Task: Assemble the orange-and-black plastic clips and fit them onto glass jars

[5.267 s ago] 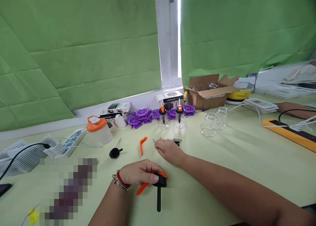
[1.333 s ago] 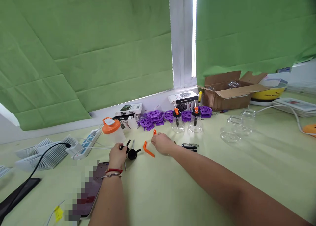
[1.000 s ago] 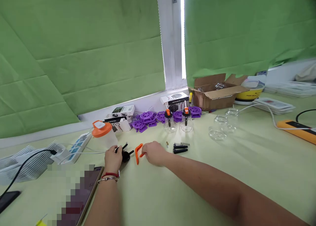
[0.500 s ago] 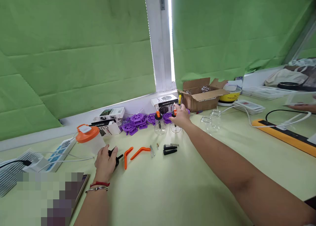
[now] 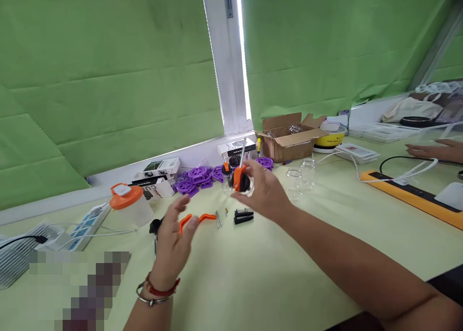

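Observation:
My right hand (image 5: 269,191) grips a black-and-orange top piece (image 5: 238,178) with a metal rod sticking up, held above the table; a clear part below it is mostly hidden by my fingers. Behind it stands a similar black-and-orange top piece (image 5: 226,169) on a clear cup. My left hand (image 5: 175,239) is raised with fingers apart, holding nothing. Beside it lies a black part (image 5: 155,226) with a thin rod, partly covered. Between the hands lie orange bent levers (image 5: 207,217), metal pins (image 5: 218,219), small brass bits (image 5: 226,212), springs (image 5: 244,210) and black handle-like pieces (image 5: 243,219).
Purple wheel-shaped parts (image 5: 198,173) and printed boxes (image 5: 161,167) line the wall. A cardboard box (image 5: 289,150), clear cups (image 5: 307,169) and an orange power strip (image 5: 415,201) are to the right. An orange-lidded jug (image 5: 135,208) stands left. Another person's hand (image 5: 434,150) shows at far right.
My right hand has lifted a black-and-orange top piece from the back and brought it nearer. My left hand has let go of the black part and moved right, opening.

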A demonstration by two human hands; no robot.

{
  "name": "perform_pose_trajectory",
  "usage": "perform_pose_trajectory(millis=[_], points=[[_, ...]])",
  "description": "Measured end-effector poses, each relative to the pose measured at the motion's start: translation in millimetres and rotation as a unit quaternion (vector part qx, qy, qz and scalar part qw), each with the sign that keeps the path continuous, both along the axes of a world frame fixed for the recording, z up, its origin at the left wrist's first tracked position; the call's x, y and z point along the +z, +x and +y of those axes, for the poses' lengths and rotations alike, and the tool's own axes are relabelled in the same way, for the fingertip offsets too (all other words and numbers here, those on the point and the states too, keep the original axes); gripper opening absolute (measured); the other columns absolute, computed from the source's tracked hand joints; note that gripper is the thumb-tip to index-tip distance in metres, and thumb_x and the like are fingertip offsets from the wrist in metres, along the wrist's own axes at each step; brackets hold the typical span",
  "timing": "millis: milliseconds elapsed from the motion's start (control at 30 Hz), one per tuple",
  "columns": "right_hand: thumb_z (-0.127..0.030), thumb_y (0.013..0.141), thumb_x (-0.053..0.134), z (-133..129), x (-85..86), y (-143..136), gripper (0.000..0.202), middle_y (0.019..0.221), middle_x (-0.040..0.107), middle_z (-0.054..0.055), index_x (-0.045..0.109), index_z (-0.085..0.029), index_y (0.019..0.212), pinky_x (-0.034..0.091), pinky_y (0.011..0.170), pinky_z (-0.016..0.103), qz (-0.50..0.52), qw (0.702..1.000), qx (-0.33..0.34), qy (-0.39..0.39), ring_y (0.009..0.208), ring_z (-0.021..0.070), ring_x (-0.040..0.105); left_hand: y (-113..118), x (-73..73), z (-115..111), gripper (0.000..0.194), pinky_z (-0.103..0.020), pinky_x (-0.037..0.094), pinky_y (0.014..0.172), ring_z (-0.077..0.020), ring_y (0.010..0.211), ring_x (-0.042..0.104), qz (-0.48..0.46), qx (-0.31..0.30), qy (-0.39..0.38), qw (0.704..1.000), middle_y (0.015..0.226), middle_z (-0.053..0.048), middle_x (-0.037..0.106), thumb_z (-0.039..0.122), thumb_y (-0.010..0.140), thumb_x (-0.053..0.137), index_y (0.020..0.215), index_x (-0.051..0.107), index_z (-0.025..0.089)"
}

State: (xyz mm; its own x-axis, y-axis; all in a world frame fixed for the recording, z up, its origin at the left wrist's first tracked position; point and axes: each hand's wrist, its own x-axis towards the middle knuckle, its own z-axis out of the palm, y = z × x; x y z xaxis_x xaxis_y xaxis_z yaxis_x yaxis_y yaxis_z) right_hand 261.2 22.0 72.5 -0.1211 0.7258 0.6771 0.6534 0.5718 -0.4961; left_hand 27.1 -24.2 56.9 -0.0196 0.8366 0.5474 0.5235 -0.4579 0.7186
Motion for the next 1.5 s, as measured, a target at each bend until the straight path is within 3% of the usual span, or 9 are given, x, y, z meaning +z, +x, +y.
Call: perform_pose_trajectory(millis=[100,300,400,700,900,1100,1267,1400,1500], points=[[-0.035,0.075,0.066,-45,-2.8,-21,0.056,0.106,0.061,0.011,0.040,-0.021,0.123,0.042,0.082,0.037,-0.046,0.989,0.134,-0.039,0.095,0.0264,0.057,39,2.5,-21,0.065,-0.035,0.039,0.100,-0.0256,0.120,0.048,-0.148,-0.179,-0.110,0.966,0.132,-0.009,0.050,0.031,0.077,0.065,0.136,0.037,0.025],[-0.031,0.056,0.080,-41,-24.3,-24,0.076,0.079,0.065,-0.001,0.036,-0.025,0.118,0.046,0.057,0.026,0.119,0.886,0.315,-0.319,0.060,0.0141,0.056,47,-13.4,-30,0.038,-0.030,0.049,0.077,-0.0188,0.083,0.063,-0.235,-0.143,-0.234,0.933,0.095,-0.004,0.065,0.031,0.079,0.063,0.114,0.053,0.022],[-0.049,0.074,0.064,-11,-28.5,-17,0.034,0.060,0.058,-0.002,0.052,-0.018,0.084,0.039,0.045,0.022,0.244,0.866,0.214,-0.380,0.046,0.0090,0.047,36,-16.0,-28,0.028,-0.033,0.049,0.067,-0.0185,0.065,0.063,-0.289,-0.169,-0.262,0.905,0.079,-0.003,0.064,0.031,0.081,0.058,0.106,0.055,0.019],[-0.048,0.080,0.058,19,-38.7,-37,0.040,0.036,0.034,-0.008,0.047,-0.017,0.057,0.015,0.035,0.019,0.342,0.752,0.180,-0.534,0.033,0.0038,0.023,25,-22.5,-20,0.026,-0.037,0.049,0.063,-0.0219,0.060,0.064,-0.363,-0.268,-0.239,0.860,0.074,-0.005,0.064,0.025,0.077,0.057,0.101,0.058,0.016],[-0.031,0.068,0.071,21,-46.8,-40,0.024,0.053,0.050,-0.006,0.052,-0.016,0.069,0.033,0.047,0.019,0.357,0.813,0.253,-0.383,0.047,0.0051,0.041,18,-23.4,-10,0.024,-0.034,0.050,0.054,-0.0207,0.053,0.063,-0.463,-0.228,-0.287,0.807,0.066,-0.004,0.063,0.034,0.077,0.054,0.092,0.060,0.016],[-0.050,0.076,0.062,33,-61.1,-37,0.037,0.048,0.051,-0.004,0.051,-0.016,0.069,0.025,0.036,0.019,0.341,0.776,0.242,-0.471,0.036,0.0046,0.034,11,-30.6,-2,0.025,-0.033,0.050,0.053,-0.0198,0.053,0.063,-0.483,-0.226,-0.304,0.790,0.065,-0.004,0.064,0.035,0.077,0.055,0.091,0.061,0.015],[-0.028,0.067,0.075,40,-66.7,-34,0.025,0.059,0.060,-0.002,0.056,-0.015,0.078,0.038,0.043,0.019,0.380,0.743,0.272,-0.478,0.045,0.0059,0.046,10,-39.3,3,0.025,-0.033,0.050,0.053,-0.0211,0.055,0.064,-0.485,-0.228,-0.313,0.784,0.065,-0.004,0.064,0.035,0.079,0.053,0.093,0.061,0.015],[-0.037,0.078,0.064,41,-66.7,-33,0.028,0.048,0.054,-0.003,0.055,-0.014,0.066,0.027,0.034,0.018,0.346,0.743,0.234,-0.524,0.036,0.0048,0.038,8,-43.0,5,0.025,-0.034,0.049,0.053,-0.0217,0.054,0.064,-0.476,-0.239,-0.315,0.786,0.066,-0.004,0.065,0.035,0.079,0.052,0.094,0.060,0.016],[-0.028,0.070,0.073,41,-66.6,-33,0.022,0.054,0.058,-0.002,0.056,-0.014,0.069,0.037,0.041,0.018,0.372,0.741,0.271,-0.489,0.042,0.0049,0.045,8,-43.7,6,0.025,-0.033,0.050,0.053,-0.0210,0.054,0.064,-0.479,-0.230,-0.323,0.783,0.066,-0.004,0.065,0.036,0.078,0.053,0.093,0.060,0.016]])
